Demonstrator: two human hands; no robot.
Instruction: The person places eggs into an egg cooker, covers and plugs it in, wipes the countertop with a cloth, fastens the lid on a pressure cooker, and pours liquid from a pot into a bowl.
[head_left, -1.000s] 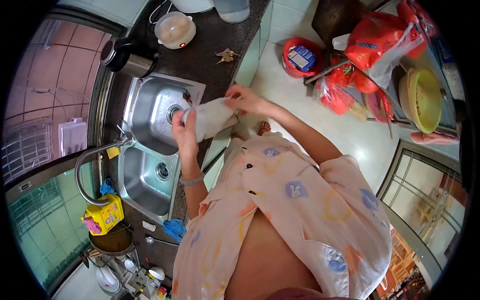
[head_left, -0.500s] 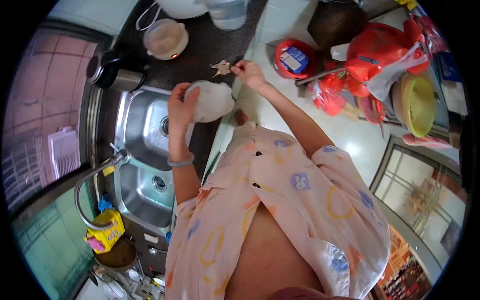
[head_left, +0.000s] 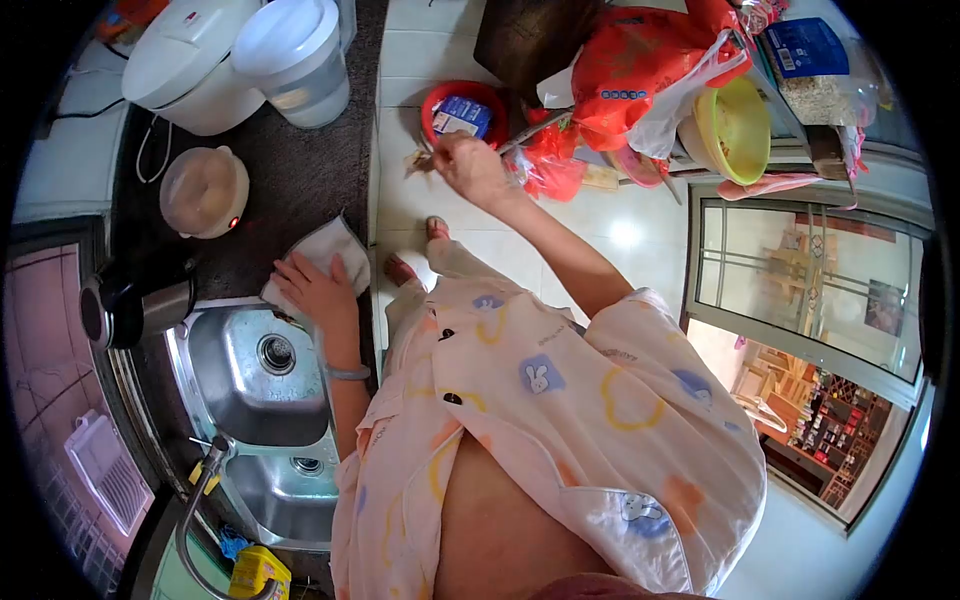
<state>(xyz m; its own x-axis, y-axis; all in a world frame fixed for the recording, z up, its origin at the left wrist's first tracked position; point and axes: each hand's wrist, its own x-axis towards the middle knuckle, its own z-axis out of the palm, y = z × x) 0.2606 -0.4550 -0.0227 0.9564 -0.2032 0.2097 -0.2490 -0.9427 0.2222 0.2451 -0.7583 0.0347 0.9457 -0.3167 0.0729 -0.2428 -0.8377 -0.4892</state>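
The scrap [head_left: 418, 162] has left the counter [head_left: 300, 170] and now hangs above the floor, and the cloth [head_left: 342, 245], lately held up in the air, is down on the counter. The right hand's [head_left: 472, 172] fingers are curled and seem to pinch the scrap, though blur hides the exact grip. The left hand [head_left: 318, 290] lies with fingers spread on the cloth, pressing rather than clutching, just beside the sink [head_left: 262, 405]. Beyond the scrap stands the bucket [head_left: 428, 103] with a packet [head_left: 463, 117] in it; the cooker [head_left: 205, 192] sits farther up the counter. Clearing the scrap looks partly done: off the counter, not let go. How much wiping remains, I cannot tell.
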